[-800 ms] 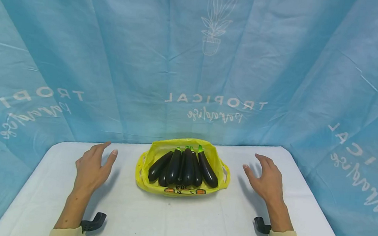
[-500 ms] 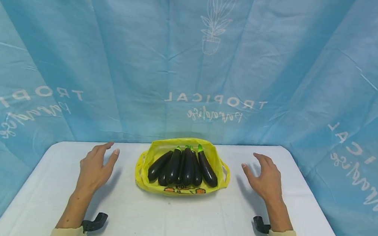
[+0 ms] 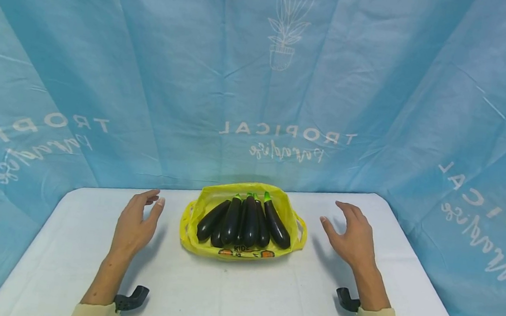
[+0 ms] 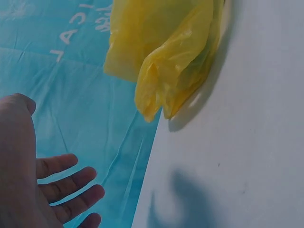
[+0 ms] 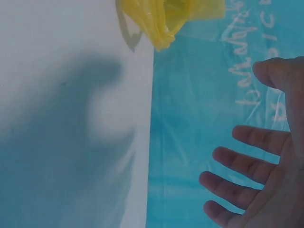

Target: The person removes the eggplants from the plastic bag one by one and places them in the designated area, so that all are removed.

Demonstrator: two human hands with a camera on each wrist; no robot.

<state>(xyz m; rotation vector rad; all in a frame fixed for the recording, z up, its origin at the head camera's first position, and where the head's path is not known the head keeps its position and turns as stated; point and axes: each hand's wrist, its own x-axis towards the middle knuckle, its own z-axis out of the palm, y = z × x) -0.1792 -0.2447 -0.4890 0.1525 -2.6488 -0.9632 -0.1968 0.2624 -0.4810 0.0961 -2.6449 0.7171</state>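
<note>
A yellow plastic bag (image 3: 213,251) lies open at the middle of the white table, its handle loops spread to either side. Several dark, glossy eggplants (image 3: 251,223) with green stem ends lie side by side in it. My left hand (image 3: 135,225) hovers to the left of the bag, fingers apart from the thumb and holding nothing. On the other side, my right hand (image 3: 354,239) is held over the table with its fingers spread and nothing in them. Each wrist view shows an end of the bag (image 4: 175,66) beyond the fingers, not touched.
The white table (image 3: 258,299) has rounded far corners. A blue curtain (image 3: 186,97) with printed white lettering hangs right behind it and along both sides. Black wrist mounts (image 3: 132,299) sit on both forearms.
My left hand has moved right, nearer the bag. The right hand has shifted slightly left toward it. The bag and eggplants stay in place.
</note>
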